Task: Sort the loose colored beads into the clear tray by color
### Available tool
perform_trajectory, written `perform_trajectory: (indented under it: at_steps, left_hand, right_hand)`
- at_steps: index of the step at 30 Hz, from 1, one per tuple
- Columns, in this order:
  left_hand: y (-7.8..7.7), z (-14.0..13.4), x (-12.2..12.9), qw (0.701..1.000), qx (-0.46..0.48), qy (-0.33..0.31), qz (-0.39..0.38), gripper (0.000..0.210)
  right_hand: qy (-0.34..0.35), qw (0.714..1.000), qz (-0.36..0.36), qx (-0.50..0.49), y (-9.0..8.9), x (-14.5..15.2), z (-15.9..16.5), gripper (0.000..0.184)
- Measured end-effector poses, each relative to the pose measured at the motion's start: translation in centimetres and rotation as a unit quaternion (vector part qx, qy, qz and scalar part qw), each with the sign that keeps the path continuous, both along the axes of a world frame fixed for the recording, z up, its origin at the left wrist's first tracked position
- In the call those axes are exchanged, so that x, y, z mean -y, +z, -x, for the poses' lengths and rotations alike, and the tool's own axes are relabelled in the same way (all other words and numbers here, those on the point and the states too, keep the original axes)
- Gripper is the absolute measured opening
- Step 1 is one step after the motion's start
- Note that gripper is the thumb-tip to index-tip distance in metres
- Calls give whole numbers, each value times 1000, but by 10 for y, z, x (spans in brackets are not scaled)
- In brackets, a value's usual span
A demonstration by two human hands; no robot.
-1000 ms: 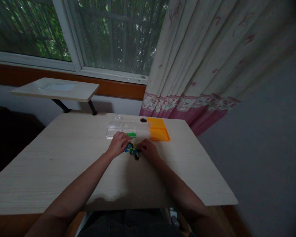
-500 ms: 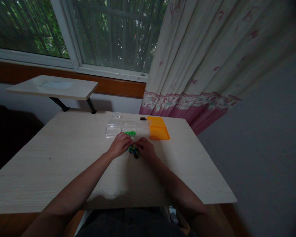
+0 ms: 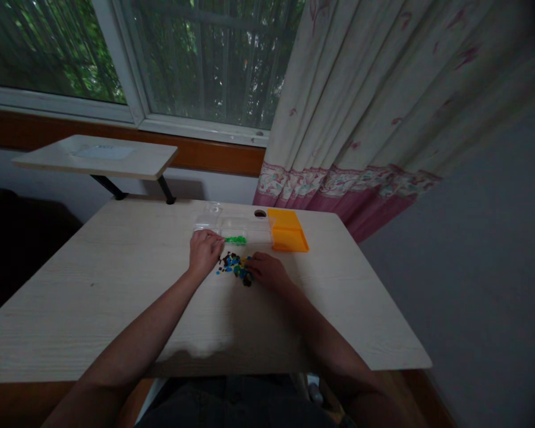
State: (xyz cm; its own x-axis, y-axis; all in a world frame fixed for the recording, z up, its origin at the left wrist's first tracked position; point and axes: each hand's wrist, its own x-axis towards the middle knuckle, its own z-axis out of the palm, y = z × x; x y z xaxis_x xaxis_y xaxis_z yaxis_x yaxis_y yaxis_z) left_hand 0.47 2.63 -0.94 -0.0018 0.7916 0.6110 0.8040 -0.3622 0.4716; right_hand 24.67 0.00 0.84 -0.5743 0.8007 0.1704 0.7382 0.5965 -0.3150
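A loose pile of small blue, brown, yellow and green toy bricks point(image 3: 233, 263) lies on the table in front of me. My right hand point(image 3: 267, 269) is at the pile's right side, its fingers curled together and their tips among the bricks. My left hand point(image 3: 204, 249) is at the near edge of a clear divided plastic tray point(image 3: 256, 236), fingers pinched together beside a heap of green bricks point(image 3: 236, 240) in one compartment. Whatever either hand pinches is too small to make out.
An orange plastic box point(image 3: 289, 232) stands at the tray's right end, near a round cable hole point(image 3: 260, 213) in the table point(image 3: 129, 291). A raised shelf point(image 3: 142, 164) with a paper on it stands at the back left. A curtain point(image 3: 330, 148) hangs behind the table.
My left hand has moved left and away from the pile to the tray, uncovering more of the bricks. My right hand has shifted slightly right and stays at the pile.
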Motion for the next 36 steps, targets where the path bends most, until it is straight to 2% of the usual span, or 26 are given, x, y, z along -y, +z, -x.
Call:
perform_trajectory:
  at_steps: [5,10,14,18,21,28,36]
  left_hand:
    - [-3,1,-2,1000,-7,11,16,22]
    - [2,0,2,1000,-10,-14,13,25]
    - [10,-8,11,993,-16,-115,11,28]
    - [15,-18,19,969,-43,-241,27,26]
    - [15,-22,21,956,-50,-286,29,26]
    - [10,-24,18,960,9,-278,24,22]
    - [5,-25,16,955,65,-288,31,20]
  right_hand:
    - [-8,1000,-2,-24,-2,1,3,19]
    - [-60,986,35,-155,-5,-2,2,12]
    - [-93,969,40,-227,-7,-6,3,11]
    - [-115,956,25,-269,-8,-7,7,12]
    - [-118,948,7,-297,-8,-5,11,11]
    - [-87,944,-5,-317,-3,0,18,17]
    - [-49,943,-3,-330,-11,5,20,24]
